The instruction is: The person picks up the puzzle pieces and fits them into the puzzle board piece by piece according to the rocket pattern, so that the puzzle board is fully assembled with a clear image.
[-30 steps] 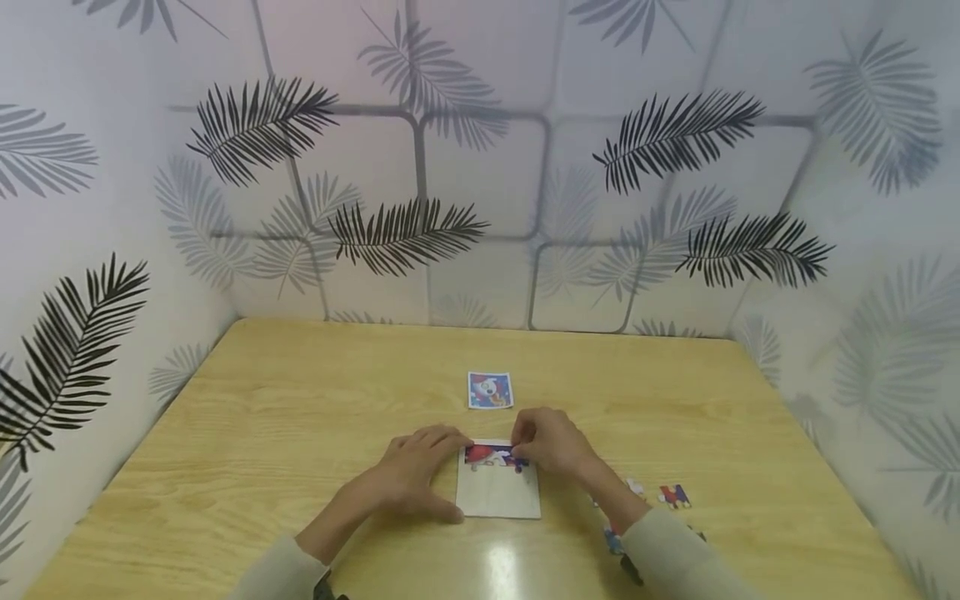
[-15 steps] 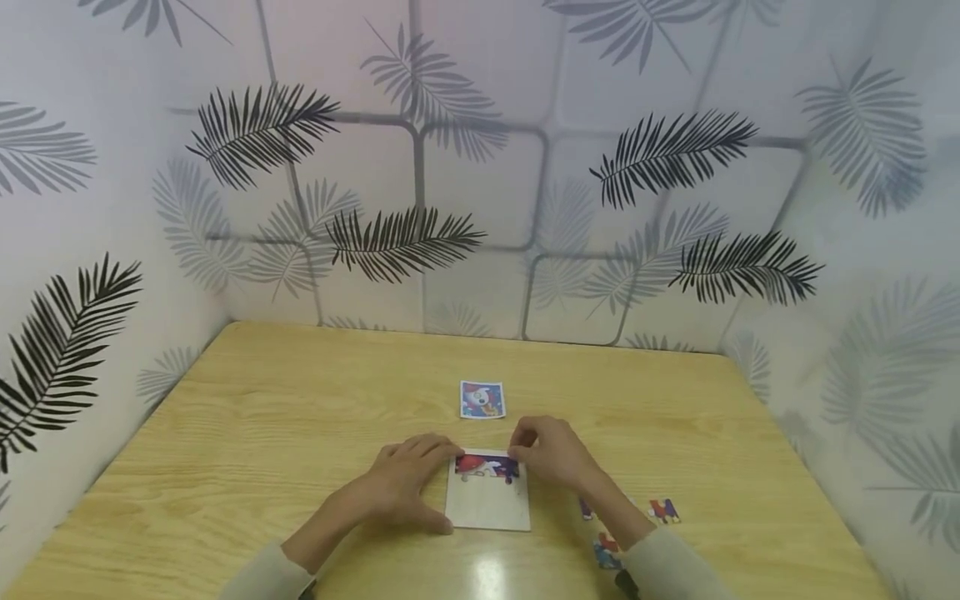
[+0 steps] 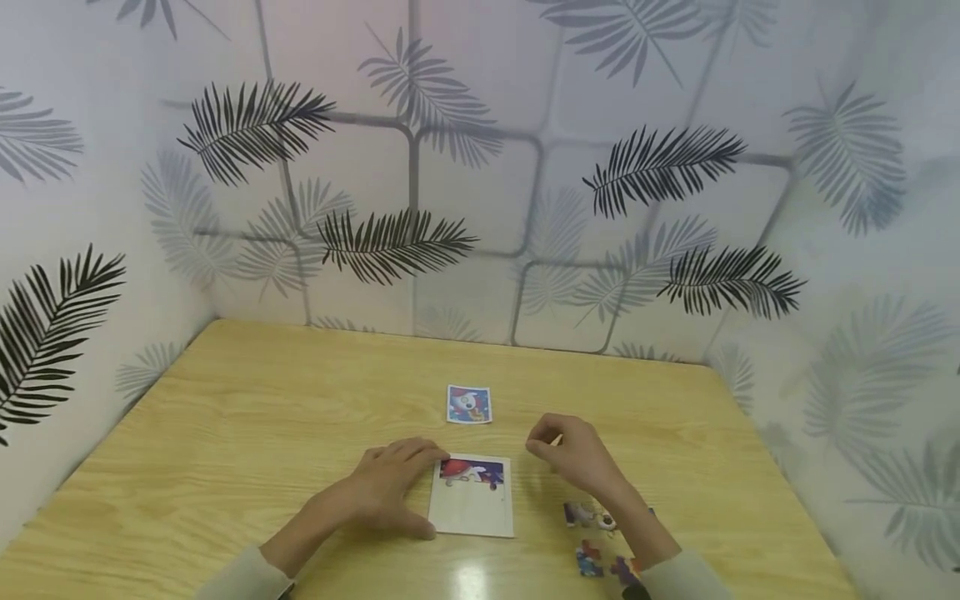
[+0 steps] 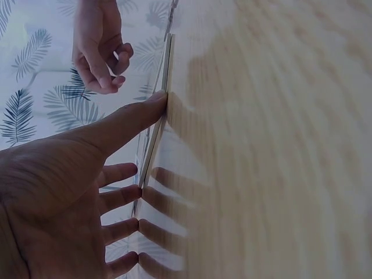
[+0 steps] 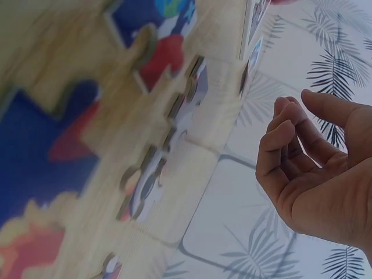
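A pale square puzzle board lies on the table, with joined jigsaw pieces in red, white and dark blue filling its top strip. My left hand rests along the board's left side. Its thumb touches the near left edge and its fingertips the upper left corner, as the left wrist view partly shows. My right hand hovers just right of the board, apart from it. In the right wrist view its fingers hang loosely curled with nothing between them.
Loose jigsaw pieces lie on the table below and beside my right forearm; several appear large in the right wrist view. A small printed picture card lies behind the board. A leaf-patterned wall covering rises at the table's back edge.
My right hand has left the board's upper right corner and moved right. My left hand stays at the board's left side. The head view has shifted slightly, and more loose pieces show.
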Available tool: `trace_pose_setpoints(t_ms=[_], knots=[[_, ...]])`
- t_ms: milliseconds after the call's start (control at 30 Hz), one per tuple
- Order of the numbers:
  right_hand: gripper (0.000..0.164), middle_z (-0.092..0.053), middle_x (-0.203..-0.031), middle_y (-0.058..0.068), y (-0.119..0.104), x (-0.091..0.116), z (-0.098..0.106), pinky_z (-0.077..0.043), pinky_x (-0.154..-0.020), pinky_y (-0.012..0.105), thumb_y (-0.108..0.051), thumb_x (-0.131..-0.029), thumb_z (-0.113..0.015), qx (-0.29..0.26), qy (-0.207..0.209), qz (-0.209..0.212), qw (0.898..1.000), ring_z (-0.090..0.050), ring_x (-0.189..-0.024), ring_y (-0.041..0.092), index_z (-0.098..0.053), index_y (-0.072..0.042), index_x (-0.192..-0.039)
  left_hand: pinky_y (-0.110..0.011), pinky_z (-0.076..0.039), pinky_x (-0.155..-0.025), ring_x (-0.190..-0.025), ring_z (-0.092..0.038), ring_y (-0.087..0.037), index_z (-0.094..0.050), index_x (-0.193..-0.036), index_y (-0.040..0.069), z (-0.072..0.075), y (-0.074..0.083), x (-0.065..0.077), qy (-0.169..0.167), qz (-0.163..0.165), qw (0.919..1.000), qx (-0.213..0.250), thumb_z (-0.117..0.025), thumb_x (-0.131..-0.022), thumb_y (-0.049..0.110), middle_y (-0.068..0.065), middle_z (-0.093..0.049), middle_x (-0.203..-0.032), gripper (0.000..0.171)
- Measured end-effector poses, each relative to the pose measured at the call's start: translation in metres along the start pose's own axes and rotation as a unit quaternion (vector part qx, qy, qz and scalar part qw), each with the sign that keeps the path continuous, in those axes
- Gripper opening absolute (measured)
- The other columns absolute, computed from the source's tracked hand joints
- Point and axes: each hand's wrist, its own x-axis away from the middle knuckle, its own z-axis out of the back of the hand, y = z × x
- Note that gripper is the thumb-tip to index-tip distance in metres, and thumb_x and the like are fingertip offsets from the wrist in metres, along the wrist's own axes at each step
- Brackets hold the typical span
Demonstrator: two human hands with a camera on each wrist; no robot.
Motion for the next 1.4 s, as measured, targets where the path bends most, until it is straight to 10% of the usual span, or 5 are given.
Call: trace_pose_setpoints(t_ms=[1400], knots=[[0.033, -0.066, -0.106, 0.013, 0.048, 0.034, 0.065, -0.052, -0.052, 0.034, -0.029, -0.098, -0.064, -0.005, -0.062, -0.042, 0.997, -0.062, -0.067, 0.025, -0.064, -0.002, -0.117, -0.062, -0.022, -0.117, -0.151, -0.025, -0.032, -0.038, -0.152, 0.028, 0.003, 0.003, 0.002, -0.021, 0.009, 0.9997, 0.001, -0.08, -0.075, 0.055, -0.004, -0.033, -0.161, 0.092]])
